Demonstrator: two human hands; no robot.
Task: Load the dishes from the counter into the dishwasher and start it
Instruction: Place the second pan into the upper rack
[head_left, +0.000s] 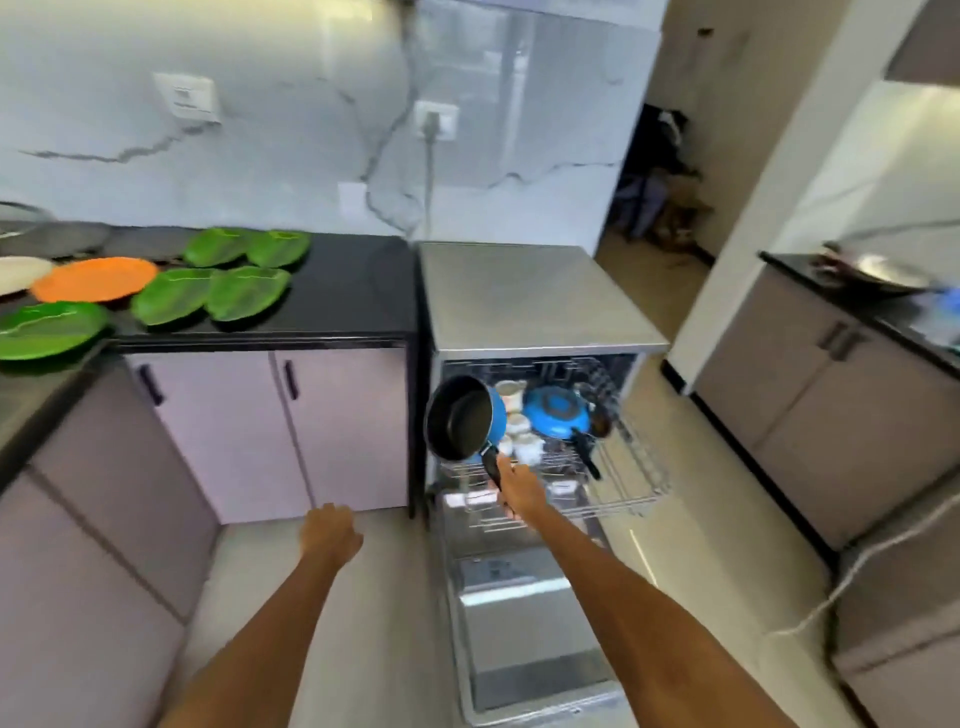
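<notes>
The right hand (517, 488) grips the black handle of a blue saucepan (465, 418) and holds it tilted, its dark inside turned toward the camera, over the left front corner of the pulled-out dishwasher rack (631, 486). The left hand (330, 532) hangs free in front of the cabinet doors with its fingers loosely curled, holding nothing. The main risk looks to be crowding: the rack already holds a cluster of white cups (519, 431) in its middle, just beside the saucepan, and a blue pan (556, 410) turned bottom-up to their right, its black handle reaching toward the rack's front. If the saucepan comes down carelessly, its rim could knock the cups or wedge against the wire tines, and a pot held only by the end of its handle could twist and drop. The open dishwasher door (524, 639) lies flat below the rack and could be struck by a knee or a falling dish. Much of the job seems left: on the black counter (343, 291) lie five green leaf-shaped plates (208, 293), an orange plate (93, 279) and a pale plate (21, 273) at the frame's left edge. The plates at the counter's near left edge sit close to the brink and could slide off if nudged.
</notes>
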